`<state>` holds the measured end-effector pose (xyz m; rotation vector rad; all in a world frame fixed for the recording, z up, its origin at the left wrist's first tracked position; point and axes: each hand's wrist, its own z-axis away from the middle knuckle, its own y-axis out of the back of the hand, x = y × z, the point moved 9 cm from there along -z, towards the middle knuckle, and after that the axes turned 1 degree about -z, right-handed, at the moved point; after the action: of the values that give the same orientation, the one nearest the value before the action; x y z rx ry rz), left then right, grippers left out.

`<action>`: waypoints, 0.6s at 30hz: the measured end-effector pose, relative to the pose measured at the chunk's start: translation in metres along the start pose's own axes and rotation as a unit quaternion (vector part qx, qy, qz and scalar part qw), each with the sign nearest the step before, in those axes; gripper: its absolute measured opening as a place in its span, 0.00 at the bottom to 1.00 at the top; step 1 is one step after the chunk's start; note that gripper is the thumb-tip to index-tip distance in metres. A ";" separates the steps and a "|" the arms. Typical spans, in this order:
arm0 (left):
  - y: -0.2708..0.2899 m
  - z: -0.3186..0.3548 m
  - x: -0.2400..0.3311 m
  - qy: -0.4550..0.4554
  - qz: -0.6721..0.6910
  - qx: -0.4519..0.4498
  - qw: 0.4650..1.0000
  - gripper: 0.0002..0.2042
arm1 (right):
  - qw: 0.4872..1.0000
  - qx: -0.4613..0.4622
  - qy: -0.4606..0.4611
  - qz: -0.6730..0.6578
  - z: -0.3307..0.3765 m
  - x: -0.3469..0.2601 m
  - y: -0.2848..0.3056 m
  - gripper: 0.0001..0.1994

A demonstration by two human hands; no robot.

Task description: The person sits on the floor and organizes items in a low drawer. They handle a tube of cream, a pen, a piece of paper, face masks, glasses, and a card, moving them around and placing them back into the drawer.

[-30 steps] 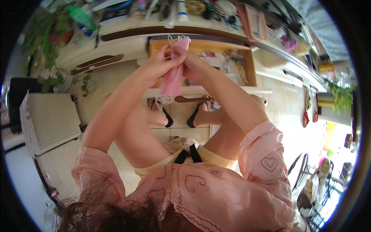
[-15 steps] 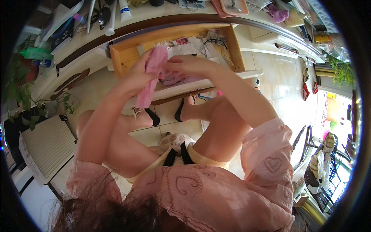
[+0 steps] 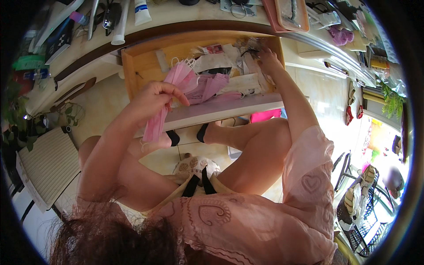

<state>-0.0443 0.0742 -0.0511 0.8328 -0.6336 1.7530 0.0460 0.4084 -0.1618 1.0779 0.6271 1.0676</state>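
In the head view, a white and blue tube (image 3: 142, 13) on the desk (image 3: 203, 17) past the drawer (image 3: 138, 66) has tiny print I cannot read. The left hand (image 3: 158, 95) pinches pink masks (image 3: 155, 126) over the drawer's near left edge; the right hand (image 3: 268, 61) is at its far right corner, fingers bent, but I cannot tell if it holds anything

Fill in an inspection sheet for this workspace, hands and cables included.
Surface: open wooden drawer, below a countertop.
Handled things: pink bundle with white loops, apparently masks.
Clutter: more pink pieces and white packets in the drawer; tube on the countertop.
Hands: left hand holds the bundle; right hand at the drawer's far right corner, grip unclear.
Cables: thin dark strand by the right hand, possibly a cord.
Surroundings: fern and dark basket, right.
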 end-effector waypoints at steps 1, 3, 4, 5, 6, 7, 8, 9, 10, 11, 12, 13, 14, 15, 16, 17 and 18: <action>0.003 0.002 0.001 0.013 -0.002 0.005 1.000 0.16 | 0.999 -0.038 -0.021 0.008 -0.008 0.008 -0.008 0.19; 0.008 0.003 0.002 0.020 0.010 0.025 0.999 0.16 | 0.995 -0.076 -0.062 0.008 -0.015 0.019 -0.022 0.20; 0.011 0.004 0.003 0.015 0.026 0.043 0.999 0.16 | 0.994 -0.076 -0.079 0.002 -0.013 0.018 -0.015 0.20; 0.014 0.006 0.004 0.010 0.042 0.061 0.997 0.16 | 0.992 -0.076 -0.097 -0.004 -0.010 0.015 -0.009 0.20; 0.016 0.007 0.004 0.013 0.042 0.068 0.997 0.16 | 0.993 -0.083 -0.089 0.009 -0.006 0.008 -0.004 0.19; 0.017 0.008 0.006 0.015 0.041 0.074 0.996 0.16 | 0.992 -0.088 -0.083 0.022 0.000 0.004 0.003 0.18; 0.018 0.008 0.008 0.017 0.040 0.080 0.996 0.16 | 0.992 -0.093 -0.078 0.035 0.004 0.001 0.008 0.18; 0.018 0.008 0.011 0.006 0.046 0.077 0.996 0.17 | 0.995 -0.072 -0.068 0.032 0.004 0.002 0.011 0.17; 0.018 0.008 0.015 -0.005 0.052 0.075 0.996 0.17 | 0.997 -0.051 -0.058 0.029 0.005 0.004 0.015 0.15; 0.017 0.008 0.018 -0.016 0.057 0.072 0.996 0.17 | 0.998 -0.029 -0.047 0.025 0.006 0.005 0.019 0.14; 0.017 0.008 0.018 -0.019 0.058 0.072 0.996 0.17 | 0.999 -0.001 -0.039 0.007 0.008 0.005 0.025 0.12; 0.018 0.008 0.018 -0.024 0.059 0.072 0.995 0.16 | 0.999 0.027 -0.031 -0.010 0.014 0.000 0.039 0.10; 0.018 0.008 0.018 -0.029 0.060 0.073 0.995 0.16 | 0.998 0.056 -0.022 -0.027 0.022 -0.004 0.054 0.09; 0.017 0.008 0.018 -0.036 0.064 0.071 0.995 0.15 | 0.994 0.094 -0.007 -0.051 0.030 -0.010 0.071 0.08; 0.016 0.005 0.017 -0.045 0.068 0.066 0.994 0.15 | 0.989 0.131 0.005 -0.072 0.042 -0.017 0.092 0.07; 0.015 0.004 0.018 -0.054 0.071 0.063 0.994 0.14 | 0.981 0.169 0.020 -0.096 0.054 -0.023 0.109 0.07; 0.015 0.005 0.022 -0.066 0.080 0.069 0.992 0.13 | 0.969 0.206 0.032 -0.135 0.063 -0.025 0.123 0.07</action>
<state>-0.0626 0.0784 -0.0314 1.0245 -0.6881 1.9151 0.0426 0.3713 -0.0264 1.2725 1.0490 0.7518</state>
